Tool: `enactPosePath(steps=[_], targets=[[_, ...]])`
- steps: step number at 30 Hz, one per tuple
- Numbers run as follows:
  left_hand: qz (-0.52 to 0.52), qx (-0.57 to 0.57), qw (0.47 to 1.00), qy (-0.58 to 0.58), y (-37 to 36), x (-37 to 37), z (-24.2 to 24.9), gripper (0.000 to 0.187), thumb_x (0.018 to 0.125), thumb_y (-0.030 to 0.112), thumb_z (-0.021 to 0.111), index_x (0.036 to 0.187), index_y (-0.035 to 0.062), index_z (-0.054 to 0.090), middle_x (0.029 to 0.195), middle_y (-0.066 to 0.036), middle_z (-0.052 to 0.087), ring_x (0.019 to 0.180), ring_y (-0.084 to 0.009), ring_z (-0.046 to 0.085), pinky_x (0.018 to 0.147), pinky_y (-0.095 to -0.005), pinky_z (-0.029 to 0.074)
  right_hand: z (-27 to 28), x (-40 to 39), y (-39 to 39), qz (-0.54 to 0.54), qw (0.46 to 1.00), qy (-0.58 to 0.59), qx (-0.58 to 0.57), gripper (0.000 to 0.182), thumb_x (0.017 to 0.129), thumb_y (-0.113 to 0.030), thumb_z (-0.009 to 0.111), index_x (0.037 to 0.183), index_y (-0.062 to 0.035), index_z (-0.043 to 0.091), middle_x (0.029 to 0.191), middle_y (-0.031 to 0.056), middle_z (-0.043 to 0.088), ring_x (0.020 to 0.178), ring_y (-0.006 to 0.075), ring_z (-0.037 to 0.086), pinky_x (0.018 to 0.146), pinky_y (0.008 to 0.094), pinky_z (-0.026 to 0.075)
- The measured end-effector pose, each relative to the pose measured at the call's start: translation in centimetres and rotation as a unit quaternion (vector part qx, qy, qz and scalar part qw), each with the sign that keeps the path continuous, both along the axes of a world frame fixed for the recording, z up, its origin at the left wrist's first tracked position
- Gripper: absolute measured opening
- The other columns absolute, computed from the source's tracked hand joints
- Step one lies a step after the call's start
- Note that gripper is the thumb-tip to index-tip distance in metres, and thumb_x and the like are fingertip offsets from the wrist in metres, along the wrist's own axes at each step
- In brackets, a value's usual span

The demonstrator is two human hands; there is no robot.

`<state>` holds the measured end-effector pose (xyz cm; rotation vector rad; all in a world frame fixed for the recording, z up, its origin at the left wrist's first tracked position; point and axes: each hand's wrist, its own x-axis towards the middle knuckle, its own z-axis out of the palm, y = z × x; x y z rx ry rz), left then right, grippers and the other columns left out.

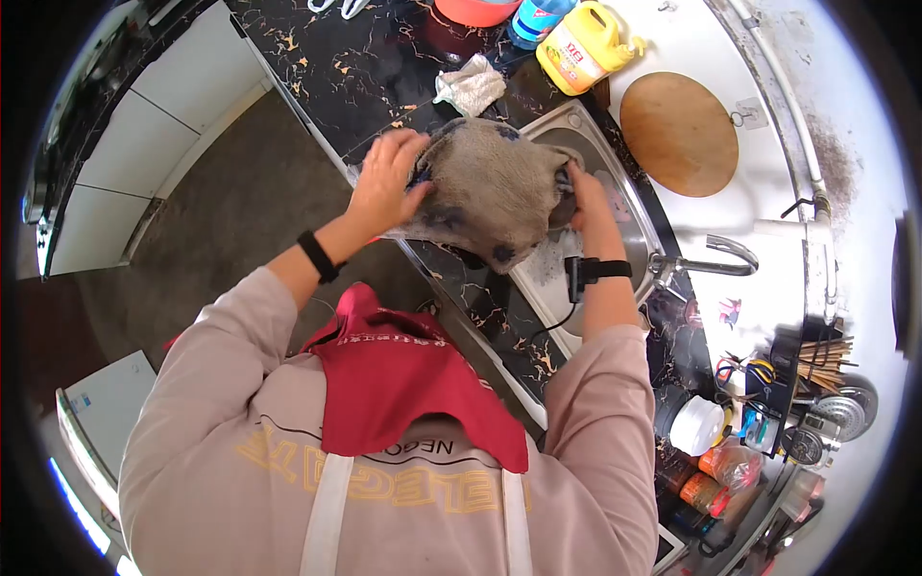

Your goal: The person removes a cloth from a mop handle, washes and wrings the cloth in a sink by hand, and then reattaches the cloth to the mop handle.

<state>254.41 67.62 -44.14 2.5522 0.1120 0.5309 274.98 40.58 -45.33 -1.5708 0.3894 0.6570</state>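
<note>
A brown cloth with dark spots (495, 187) is spread between my hands, over the counter edge and the near part of the metal sink (629, 206). My left hand (386, 184) lies at the cloth's left side with its fingers apart. At the cloth's right edge, over the sink, my right hand (591, 200) has its fingers closed on a bunched corner. What lies beneath the cloth is mostly hidden. A small whitish cloth (470, 86) rests on the black counter (384, 72) just beyond.
Behind the sink are a yellow jug (586, 48), a blue container (538, 19), a red basin (475, 10) and a round wooden board (679, 134). The faucet (711, 261) reaches over the sink's right end. Jars (704, 494) and utensils crowd the lower right.
</note>
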Motion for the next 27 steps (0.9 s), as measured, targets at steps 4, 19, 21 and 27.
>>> enactPosePath(steps=[4, 19, 21, 27], targets=[[-0.136, -0.095, 0.985, -0.036, -3.5, -1.5, 0.2, 0.083, 0.063, 0.025, 0.076, 0.129, -0.0026, 0.032, 0.126, -0.021, 0.038, 0.116, -0.0375, 0.039, 0.098, -0.0424, 0.033, 5.4, 0.6, 0.3, 0.061, 0.998, -0.03, 0.012, 0.039, 0.087, -0.03, 0.053, 0.11, 0.0024, 0.053, 0.102, 0.0148, 0.06, 0.088, 0.0248, 0.06, 0.075, 0.0396, 0.049], [0.184, -0.036, 0.981, -0.049, -0.3, -0.8, 0.9, 0.047, 0.063, 0.012, 0.071, 0.104, 0.0075, 0.047, 0.079, -0.014, 0.06, 0.071, -0.0355, 0.06, 0.059, -0.0427, 0.047, 13.9, -2.0, 1.4, 0.222, 0.964, -0.144, -0.003, 0.028, 0.086, -0.018, 0.055, 0.103, 0.0033, 0.057, 0.098, 0.0098, 0.063, 0.085, 0.0202, 0.061, 0.074, 0.0322, 0.049], [0.222, -0.017, 0.97, -0.095, 2.1, -1.3, 4.8, 0.044, 0.062, 0.014, 0.072, 0.099, 0.008, 0.048, 0.066, -0.014, 0.059, 0.064, -0.037, 0.059, 0.055, -0.0424, 0.047, 16.8, -2.5, 4.3, 0.187, 0.98, -0.037, 0.064, 0.029, 0.085, -0.013, 0.056, 0.109, 0.0034, 0.055, 0.102, 0.0082, 0.061, 0.09, 0.0171, 0.059, 0.079, 0.0285, 0.048], [0.317, 0.043, 0.919, -0.231, 8.1, -4.9, 17.3, 0.036, 0.065, 0.015, 0.069, 0.093, 0.0087, 0.049, 0.066, -0.017, 0.06, 0.067, -0.0397, 0.058, 0.057, -0.0454, 0.046, 21.2, -6.0, 12.1, 0.276, 0.924, -0.195, 0.178, 0.038, 0.088, -0.022, 0.056, 0.116, 0.0037, 0.052, 0.105, 0.008, 0.06, 0.095, 0.0159, 0.057, 0.082, 0.0285, 0.046]])
